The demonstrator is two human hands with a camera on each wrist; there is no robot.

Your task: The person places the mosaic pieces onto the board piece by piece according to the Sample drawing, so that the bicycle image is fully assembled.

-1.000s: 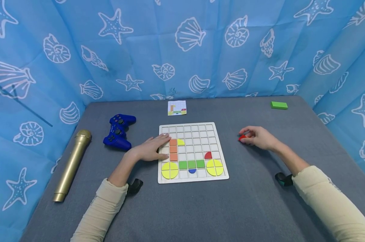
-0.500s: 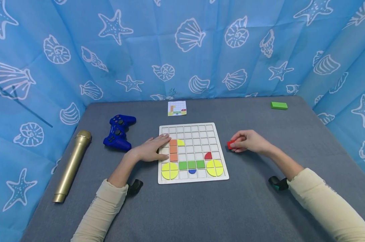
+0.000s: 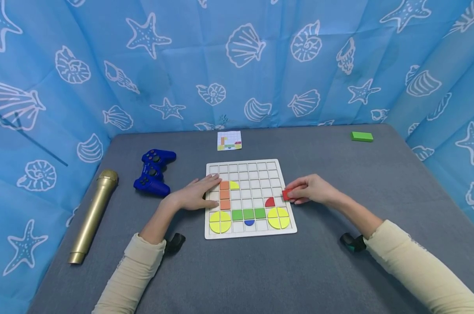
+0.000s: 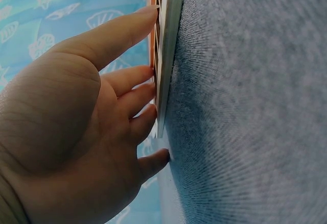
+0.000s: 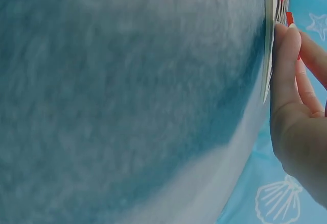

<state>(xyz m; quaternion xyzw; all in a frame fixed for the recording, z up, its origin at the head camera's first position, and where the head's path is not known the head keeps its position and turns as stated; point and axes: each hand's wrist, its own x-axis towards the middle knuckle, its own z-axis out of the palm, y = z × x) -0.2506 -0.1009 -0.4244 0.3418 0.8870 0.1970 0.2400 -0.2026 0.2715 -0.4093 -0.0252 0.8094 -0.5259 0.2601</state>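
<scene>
A white grid board lies mid-table, holding several flat tiles. Orange squares form a column beside a yellow quarter circle. Green squares make a row between two yellow circles of quarter pieces, above a blue half circle. A red quarter circle sits over the right circle. My left hand rests on the board's left edge with extended fingers; its fingertips touch the board in the left wrist view. My right hand pinches a red tile at the right edge.
A small card with a coloured grid pattern lies behind the board. To the left are a blue game controller and a gold microphone. A green block lies at the back right. A blue shell-print curtain surrounds the table.
My right hand has carried the red tile leftward and toward me, from the bare table to the board's right edge. The left hand has stayed on the board.
</scene>
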